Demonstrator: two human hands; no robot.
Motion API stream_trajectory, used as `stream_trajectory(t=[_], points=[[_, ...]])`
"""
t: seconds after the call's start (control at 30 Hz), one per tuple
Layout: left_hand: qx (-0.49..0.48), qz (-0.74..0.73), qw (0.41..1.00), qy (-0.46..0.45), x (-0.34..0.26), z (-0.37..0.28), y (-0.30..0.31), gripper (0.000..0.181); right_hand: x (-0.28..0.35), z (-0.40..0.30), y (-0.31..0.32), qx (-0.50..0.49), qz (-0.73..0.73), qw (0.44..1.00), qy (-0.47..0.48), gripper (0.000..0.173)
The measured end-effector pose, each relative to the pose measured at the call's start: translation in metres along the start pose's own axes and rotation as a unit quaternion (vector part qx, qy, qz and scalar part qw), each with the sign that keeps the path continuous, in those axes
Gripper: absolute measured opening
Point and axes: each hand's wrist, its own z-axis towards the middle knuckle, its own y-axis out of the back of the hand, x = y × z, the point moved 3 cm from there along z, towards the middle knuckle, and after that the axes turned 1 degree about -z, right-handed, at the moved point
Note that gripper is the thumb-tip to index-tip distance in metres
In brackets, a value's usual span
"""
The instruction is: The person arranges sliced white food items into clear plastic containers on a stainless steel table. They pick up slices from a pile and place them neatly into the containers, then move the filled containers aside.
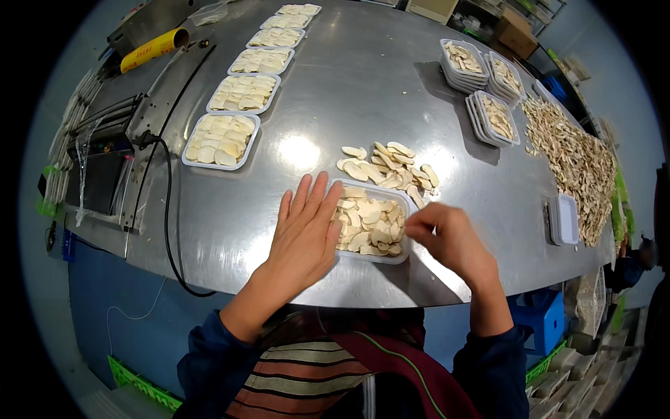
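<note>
A white plastic tray of pale sliced mushrooms sits before me on the steel table. My left hand lies flat over the tray's left side, fingers stretched out and slightly apart, gripping nothing. At the right rim, my right hand is curled with thumb and fingertips close together. Whether a slice is between those fingertips cannot be made out. Just beyond the tray is a loose pile of longer mushroom slices.
Filled trays form a row at left, near a machine with a black cable. Stacked filled trays, a large heap of slices and empty trays stand right. A blue stool is below the table's edge.
</note>
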Motion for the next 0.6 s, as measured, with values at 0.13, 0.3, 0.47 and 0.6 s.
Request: stream_trajectory(t=[0.13, 0.3, 0.47, 0.6], points=[[-0.023, -0.024, 0.999, 0.036, 0.014, 0.01, 0.004, 0.049, 0.01, -0.013, -0.022, -0.016, 0.037, 0.999, 0.004, 0.007], [-0.067, -0.079, 0.992, 0.071, 0.022, -0.008, -0.002, 0.045, 0.04, 0.019, -0.056, -0.089, -0.046, 0.984, 0.149, 0.012], [-0.09, -0.123, 0.986, 0.071, 0.026, -0.017, -0.008, 0.045, 0.044, 0.04, -0.073, -0.02, -0.138, 0.983, 0.122, 0.026], [-0.091, -0.134, 0.984, 0.074, 0.028, -0.018, -0.009, 0.044, 0.04, 0.043, -0.077, 0.005, -0.141, 0.987, 0.074, 0.025]])
